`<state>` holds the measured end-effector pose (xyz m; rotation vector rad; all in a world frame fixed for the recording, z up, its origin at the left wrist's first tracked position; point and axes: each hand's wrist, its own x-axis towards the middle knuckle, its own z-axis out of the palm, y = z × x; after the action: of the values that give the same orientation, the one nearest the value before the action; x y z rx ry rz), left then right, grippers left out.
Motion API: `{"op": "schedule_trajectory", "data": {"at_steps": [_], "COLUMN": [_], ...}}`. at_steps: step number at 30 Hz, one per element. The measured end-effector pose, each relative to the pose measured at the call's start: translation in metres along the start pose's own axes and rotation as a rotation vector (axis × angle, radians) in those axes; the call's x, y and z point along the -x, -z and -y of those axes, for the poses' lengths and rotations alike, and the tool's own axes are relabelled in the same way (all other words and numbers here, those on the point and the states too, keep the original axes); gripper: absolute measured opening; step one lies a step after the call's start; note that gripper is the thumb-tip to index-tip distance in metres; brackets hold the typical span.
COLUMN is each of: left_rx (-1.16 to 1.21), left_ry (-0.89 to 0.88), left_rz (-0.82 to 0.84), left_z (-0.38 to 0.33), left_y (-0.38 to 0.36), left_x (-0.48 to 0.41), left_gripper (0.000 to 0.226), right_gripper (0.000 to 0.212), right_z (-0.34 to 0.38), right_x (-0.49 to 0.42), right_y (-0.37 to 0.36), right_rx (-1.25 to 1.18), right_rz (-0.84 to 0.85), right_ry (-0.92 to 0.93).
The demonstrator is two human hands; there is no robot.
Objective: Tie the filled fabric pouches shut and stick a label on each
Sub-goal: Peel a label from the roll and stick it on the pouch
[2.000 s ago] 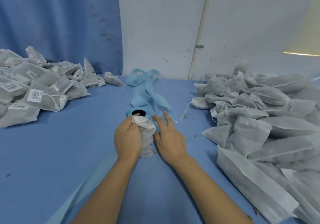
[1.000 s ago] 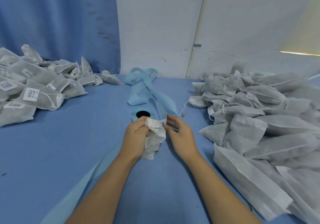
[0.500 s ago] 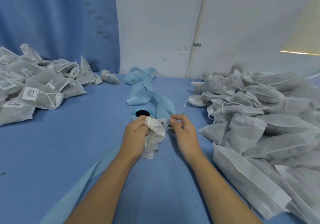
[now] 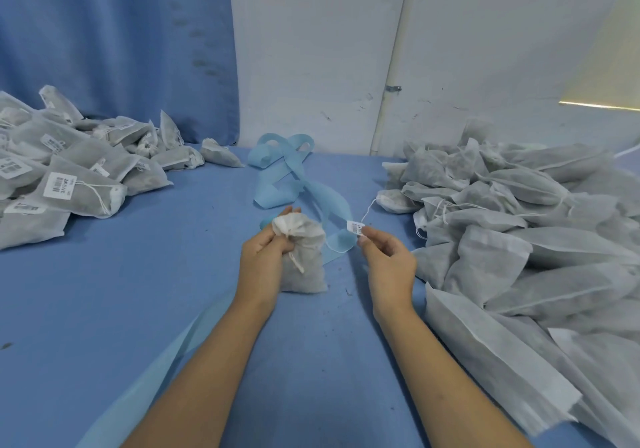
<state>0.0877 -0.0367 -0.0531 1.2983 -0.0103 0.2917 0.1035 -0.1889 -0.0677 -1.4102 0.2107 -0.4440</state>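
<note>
Left hand (image 4: pixel 266 250): you grip the tied pouch (image 4: pixel 304 260) neck, steadying it mid-frame.
Right hand (image 4: pixel 388 257): you pinch a peeled label (image 4: pixel 355 228), ready to stick.

A pouch (image 4: pixel 304 260) stands mid-desk (image 4: pixel 138 292) in the left hand (image 4: pixel 266 253), with a label (image 4: pixel 355 228) in the right hand (image 4: pixel 388 257) just beside it. The labelled pouches (image 4: pixel 69 177) are heaped at left and the unlabelled pouches (image 4: pixel 519 240) at right, with backing tape (image 4: pixel 284 170) behind.
</note>
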Motion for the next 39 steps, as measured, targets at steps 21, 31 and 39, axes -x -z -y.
{"op": "schedule_trajectory", "data": {"at_steps": [21, 31, 39], "left_rx": [0.038, 0.067, 0.098], "left_ry": [0.072, 0.094, 0.099], "left_rz": [0.051, 0.096, 0.085], "left_z": [0.000, 0.003, 0.003], "left_y": [-0.003, -0.007, -0.005], "left_x": [-0.003, -0.003, -0.003], "left_gripper": [0.050, 0.049, 0.044], "right_gripper": [0.057, 0.064, 0.081], "right_z": [0.019, 0.011, 0.005], "right_x": [0.023, 0.020, 0.017], "right_y": [-0.004, -0.004, -0.007], "right_rx": [0.214, 0.432, 0.530], "right_rz": [0.501, 0.504, 0.434], "right_ry": [0.422, 0.558, 0.526]}}
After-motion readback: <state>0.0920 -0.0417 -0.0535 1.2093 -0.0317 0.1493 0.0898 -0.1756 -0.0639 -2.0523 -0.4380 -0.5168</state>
